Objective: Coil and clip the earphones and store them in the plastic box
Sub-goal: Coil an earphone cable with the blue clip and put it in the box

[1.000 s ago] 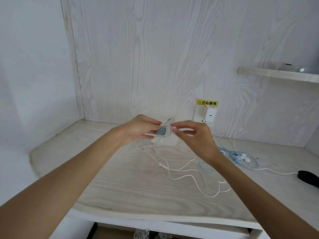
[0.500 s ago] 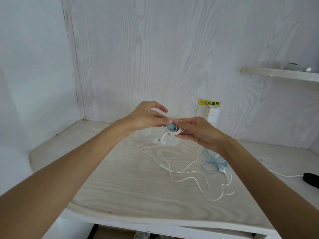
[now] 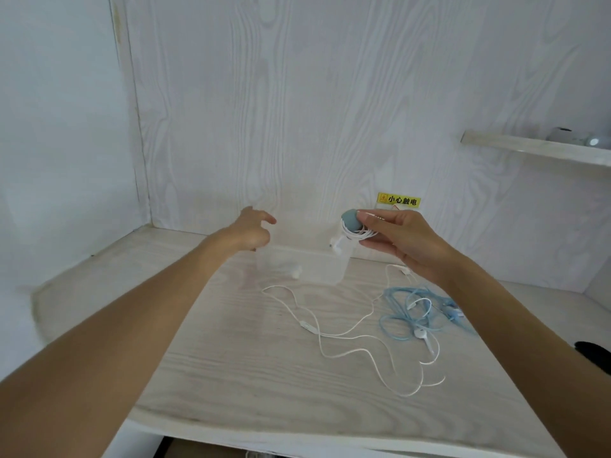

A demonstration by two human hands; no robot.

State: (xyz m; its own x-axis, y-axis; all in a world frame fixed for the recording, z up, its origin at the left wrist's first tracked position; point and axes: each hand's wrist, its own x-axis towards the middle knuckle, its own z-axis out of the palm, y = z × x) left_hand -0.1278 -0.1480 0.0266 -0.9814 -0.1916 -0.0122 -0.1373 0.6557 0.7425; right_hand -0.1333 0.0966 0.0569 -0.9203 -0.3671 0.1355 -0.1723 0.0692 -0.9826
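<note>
My right hand pinches a coil of white earphones fastened by a grey-blue round clip, held in the air above the right end of the clear plastic box. An earbud dangles from the coil. My left hand hovers over the box's left end, fingers loosely curled, holding nothing. A white earbud shows through the box wall. Another white earphone set lies uncoiled on the desk. A light blue set lies tangled to its right.
A wall socket with a yellow warning label sits behind my right hand. A shelf with a small device juts from the wall at upper right. A black object lies at the desk's right edge.
My hands have separated. The left hand let go of the coil and moved left over the box. The right hand keeps the clipped coil and has moved right.
</note>
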